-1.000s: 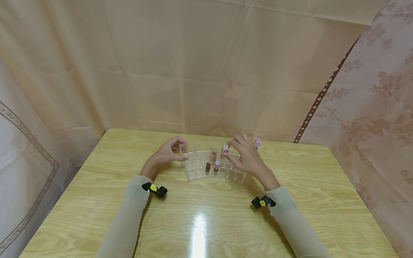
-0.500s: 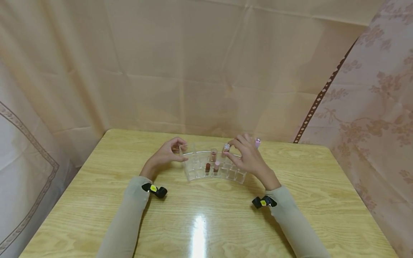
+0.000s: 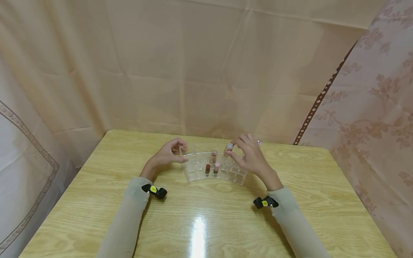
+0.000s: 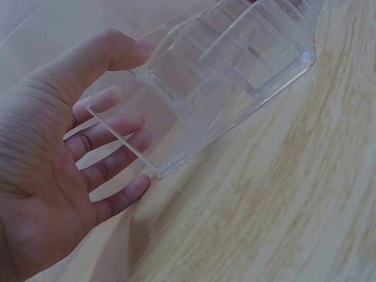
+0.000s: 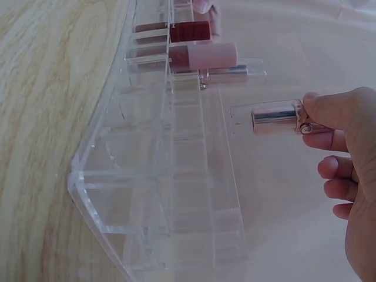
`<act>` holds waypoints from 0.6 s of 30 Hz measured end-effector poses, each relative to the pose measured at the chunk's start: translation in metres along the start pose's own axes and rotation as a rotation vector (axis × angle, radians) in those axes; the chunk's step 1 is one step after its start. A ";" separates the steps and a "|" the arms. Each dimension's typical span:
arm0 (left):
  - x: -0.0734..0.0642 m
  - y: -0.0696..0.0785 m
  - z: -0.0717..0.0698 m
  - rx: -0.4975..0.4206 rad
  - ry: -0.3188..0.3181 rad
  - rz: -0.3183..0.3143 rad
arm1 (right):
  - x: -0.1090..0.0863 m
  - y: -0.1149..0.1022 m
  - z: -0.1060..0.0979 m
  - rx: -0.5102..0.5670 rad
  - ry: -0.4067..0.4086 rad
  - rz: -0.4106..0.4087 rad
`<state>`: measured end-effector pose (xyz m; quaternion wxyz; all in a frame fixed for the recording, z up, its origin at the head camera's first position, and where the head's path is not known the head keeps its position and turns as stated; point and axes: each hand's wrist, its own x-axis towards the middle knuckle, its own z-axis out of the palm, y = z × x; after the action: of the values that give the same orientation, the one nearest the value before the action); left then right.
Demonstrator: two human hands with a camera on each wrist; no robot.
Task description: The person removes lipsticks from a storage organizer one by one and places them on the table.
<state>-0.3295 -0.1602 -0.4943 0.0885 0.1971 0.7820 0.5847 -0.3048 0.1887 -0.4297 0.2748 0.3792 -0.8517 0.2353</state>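
Grips the left end of the clear rack (image 3: pixel 231 173) on the table (image 3: pixel 161 222) with the fingers of the left hand (image 3: pixel 166 153). Pinches a metallic tube (image 5: pixel 275 120) between thumb and fingers of the right hand (image 3: pixel 251 156), near the rack's rear edge, right of its middle. Has a dark red-capped tube (image 5: pixel 191 31) and pink-capped tube (image 5: pixel 210 57) standing side by side inside.

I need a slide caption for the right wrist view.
The right hand pinches a shiny tube near a clear tiered organizer.

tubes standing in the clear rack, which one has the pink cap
The pink-capped tube is right of the dark-red-capped tube in the head view; the rear tube has a clear top.
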 end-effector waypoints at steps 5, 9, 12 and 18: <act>-0.001 0.001 -0.001 -0.015 -0.001 -0.007 | 0.002 0.001 -0.003 0.010 0.016 0.001; -0.001 0.002 -0.001 -0.018 -0.006 -0.013 | 0.003 0.004 -0.005 0.011 0.025 0.000; -0.001 0.004 -0.001 -0.024 -0.006 -0.015 | 0.003 0.005 -0.008 0.008 0.028 0.007; -0.001 0.004 -0.002 -0.015 -0.007 -0.012 | 0.004 0.007 -0.011 0.008 0.038 0.030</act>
<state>-0.3284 -0.1617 -0.4896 0.0961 0.1936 0.7785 0.5893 -0.3088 0.1976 -0.4204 0.2856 0.3629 -0.8510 0.2501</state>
